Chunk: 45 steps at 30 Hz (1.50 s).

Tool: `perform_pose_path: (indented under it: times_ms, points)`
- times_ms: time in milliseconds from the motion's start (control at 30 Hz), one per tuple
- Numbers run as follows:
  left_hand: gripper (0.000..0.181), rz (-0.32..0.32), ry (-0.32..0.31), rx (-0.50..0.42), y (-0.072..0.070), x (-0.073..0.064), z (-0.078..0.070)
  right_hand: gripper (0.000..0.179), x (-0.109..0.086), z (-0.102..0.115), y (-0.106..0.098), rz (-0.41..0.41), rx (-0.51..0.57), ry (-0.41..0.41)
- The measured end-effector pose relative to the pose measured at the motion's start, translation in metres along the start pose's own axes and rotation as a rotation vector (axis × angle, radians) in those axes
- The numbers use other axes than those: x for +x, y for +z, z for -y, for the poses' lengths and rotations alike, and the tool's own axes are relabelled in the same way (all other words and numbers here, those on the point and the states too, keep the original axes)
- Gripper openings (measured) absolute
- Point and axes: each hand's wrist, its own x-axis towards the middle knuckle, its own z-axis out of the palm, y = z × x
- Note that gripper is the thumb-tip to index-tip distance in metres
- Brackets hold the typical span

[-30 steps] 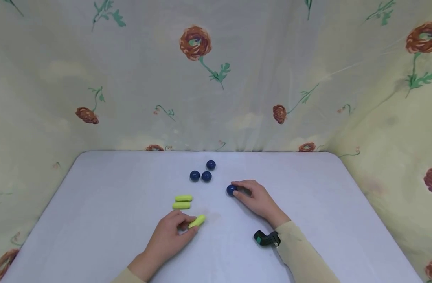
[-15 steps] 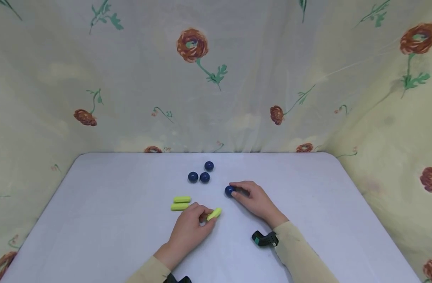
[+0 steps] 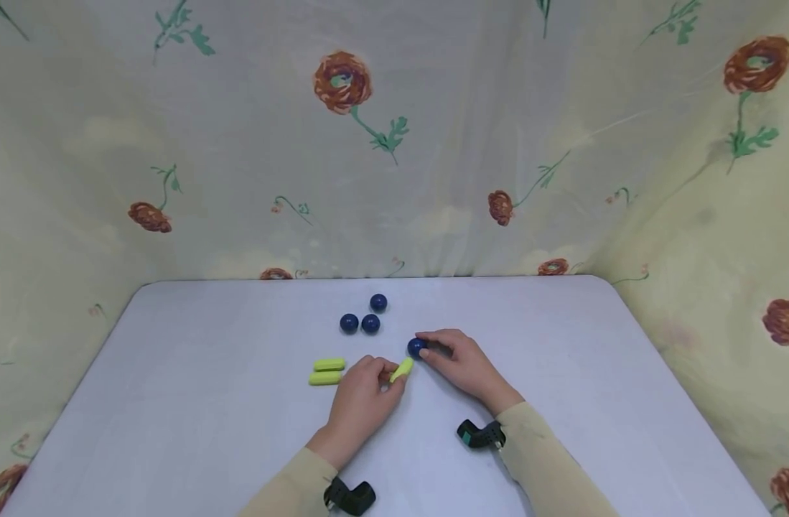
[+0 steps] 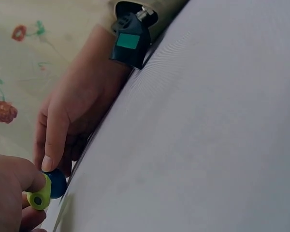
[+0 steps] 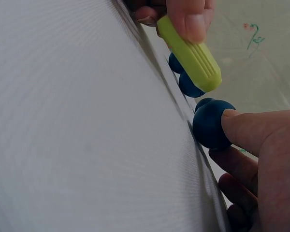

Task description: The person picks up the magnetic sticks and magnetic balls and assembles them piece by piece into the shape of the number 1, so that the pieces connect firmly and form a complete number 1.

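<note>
My left hand (image 3: 366,393) pinches a short yellow-green ribbed rod (image 3: 402,369) between thumb and fingers. The rod's near end has a dark round inset, visible in the left wrist view. Between the thumb and fingers of my right hand (image 3: 461,364) is a dark blue ball (image 3: 416,348), held low over the table. The rod's free end points at that ball, with a small gap showing in the right wrist view. Two more yellow-green rods, an upper one (image 3: 329,364) and a lower one (image 3: 324,378), lie side by side left of my left hand.
Three loose blue balls stand farther back: one at the rear (image 3: 378,302), a left one (image 3: 349,323) and a right one (image 3: 370,324). The white table (image 3: 194,402) meets a flowered curtain (image 3: 239,143) behind. Black wrist cameras (image 3: 350,497) sit on both sleeves.
My left hand has carried its rod to the right and away from me, up close to the blue ball. My right hand has kept its hold on the ball, almost unmoved.
</note>
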Motion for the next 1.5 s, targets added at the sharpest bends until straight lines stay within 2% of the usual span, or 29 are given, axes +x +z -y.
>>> perform_pose_path:
  times_ms: [267,700,933,1500]
  points:
    - [0.023,0.005,-0.016,0.046,0.004,0.0053,-0.0038,0.036,0.0002,-0.0011,0.0005,-0.004,-0.006,0.0]
    - [0.023,0.02,-0.048,0.046,0.0068,0.0079,-0.0079,0.038,0.0002,-0.002,0.0005,-0.003,0.003,-0.021]
    - [0.029,0.036,-0.066,0.054,0.0088,0.0075,-0.0074,0.038,-0.0009,-0.0012,-0.0006,-0.003,-0.005,-0.013]
    - [0.029,0.053,0.0,0.075,0.006,0.0032,-0.0064,0.035,-0.0019,0.0022,-0.0024,-0.016,0.001,-0.008]
